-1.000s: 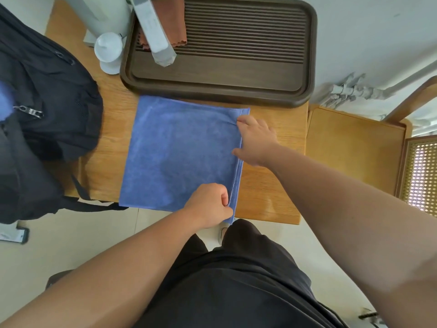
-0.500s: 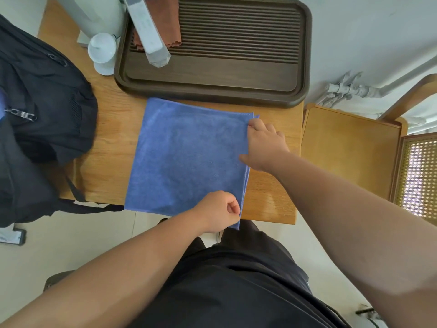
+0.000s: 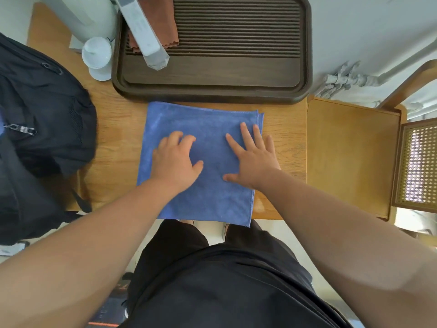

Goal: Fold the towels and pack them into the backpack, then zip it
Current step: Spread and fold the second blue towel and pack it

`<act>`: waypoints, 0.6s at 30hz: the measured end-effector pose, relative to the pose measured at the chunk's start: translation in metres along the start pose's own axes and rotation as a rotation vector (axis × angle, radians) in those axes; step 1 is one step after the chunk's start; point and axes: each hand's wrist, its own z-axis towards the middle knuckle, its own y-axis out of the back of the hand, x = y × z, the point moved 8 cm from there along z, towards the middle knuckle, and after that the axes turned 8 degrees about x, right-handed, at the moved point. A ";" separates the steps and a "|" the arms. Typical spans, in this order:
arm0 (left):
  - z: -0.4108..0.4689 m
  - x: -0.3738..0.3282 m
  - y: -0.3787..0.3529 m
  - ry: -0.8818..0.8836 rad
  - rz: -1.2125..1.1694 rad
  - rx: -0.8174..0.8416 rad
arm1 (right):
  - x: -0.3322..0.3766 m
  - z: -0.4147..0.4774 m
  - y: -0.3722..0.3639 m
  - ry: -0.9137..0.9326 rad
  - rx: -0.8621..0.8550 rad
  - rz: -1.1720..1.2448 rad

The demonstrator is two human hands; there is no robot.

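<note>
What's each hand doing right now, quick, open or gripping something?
Left hand: open, palm down on the blue towel, gripping nothing.
Right hand: open, fingers spread flat on the same towel.

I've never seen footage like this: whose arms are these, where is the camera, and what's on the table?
No machine here: these are a person's two bare arms, filmed by a camera worn on their head, looking down. The left hand and right hand rest on a folded blue towel, pressing it onto a wooden table; neither grips anything. A black backpack sits at the left, a dark slatted tray behind the towel, with a brown cloth on it, and a white cup beside it.
</note>
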 end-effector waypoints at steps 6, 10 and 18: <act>0.037 0.032 -0.008 -0.017 0.278 0.281 | -0.014 -0.012 0.011 -0.024 -0.069 0.030; 0.047 0.042 -0.011 -0.149 0.370 0.370 | -0.012 0.003 0.047 -0.082 -0.288 0.110; 0.082 0.050 0.040 -0.329 0.142 0.066 | -0.014 0.041 0.076 -0.315 -0.269 0.107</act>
